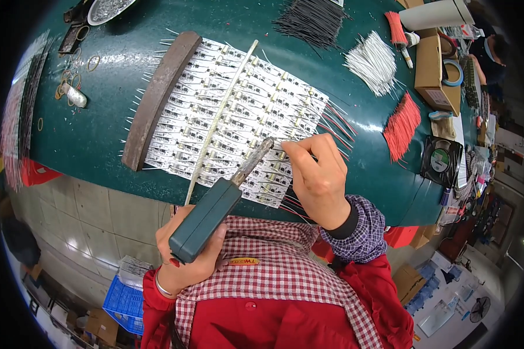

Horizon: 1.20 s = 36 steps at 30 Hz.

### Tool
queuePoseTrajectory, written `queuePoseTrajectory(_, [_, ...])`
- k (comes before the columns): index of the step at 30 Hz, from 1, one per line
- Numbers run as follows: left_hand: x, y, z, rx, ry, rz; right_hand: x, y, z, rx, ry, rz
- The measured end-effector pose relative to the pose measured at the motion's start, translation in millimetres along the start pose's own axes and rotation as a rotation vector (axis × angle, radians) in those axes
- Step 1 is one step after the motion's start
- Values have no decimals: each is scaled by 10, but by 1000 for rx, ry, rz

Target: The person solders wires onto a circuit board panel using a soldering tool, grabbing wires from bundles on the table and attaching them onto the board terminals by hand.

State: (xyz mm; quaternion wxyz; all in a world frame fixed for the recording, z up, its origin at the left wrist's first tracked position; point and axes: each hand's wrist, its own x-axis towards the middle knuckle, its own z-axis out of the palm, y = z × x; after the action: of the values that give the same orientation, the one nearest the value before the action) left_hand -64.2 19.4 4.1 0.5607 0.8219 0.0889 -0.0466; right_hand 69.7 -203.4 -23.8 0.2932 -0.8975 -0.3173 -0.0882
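My left hand is wrapped round the dark green handle of a soldering iron. Its metal tip rests over a white panel of small circuit boards, close to my right fingertips. With thumb and forefinger, my right hand pinches what looks like a thin wire, its end by the iron's tip; the fingers partly hide it. A dark brown bar lies across the panel's left side. Along the panel's middle runs a pale narrow stick. Red and black wires stick out from the panel's right edge.
Bundles of black wires, white wires and red wires lie on the green table. A cardboard box and a small fan stand at the right. Rubber bands and a metal bowl are far left.
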Motion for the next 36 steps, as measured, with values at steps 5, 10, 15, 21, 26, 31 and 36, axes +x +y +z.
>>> queuePoseTrajectory(5, [-199, -174, -22, 50, -4, 29, 7, -25, -11, -16, 5, 41])
queuePoseTrajectory(10, [-268, -180, -16, -43, 26, -96, -9, 0, 18, -31, 47, -15])
queuePoseTrajectory(15, [-335, -238, 2, -43, 38, -75, -63, -54, -14, -13, 53, -42])
queuePoseTrajectory(21, [-310, -188, -23, 17, -13, -46, -121, -52, 10, 27, 30, -20])
queuePoseTrajectory(26, [-314, -173, 17, -21, -5, -102, -105, -75, 7, 26, 23, 12])
queuePoseTrajectory(31, [-335, -201, 35, -60, -11, -147, -114, -75, -3, 21, 5, 5])
queuePoseTrajectory(36, [-252, -113, -8, -40, -21, -129, -114, -83, -7, 18, -10, -10])
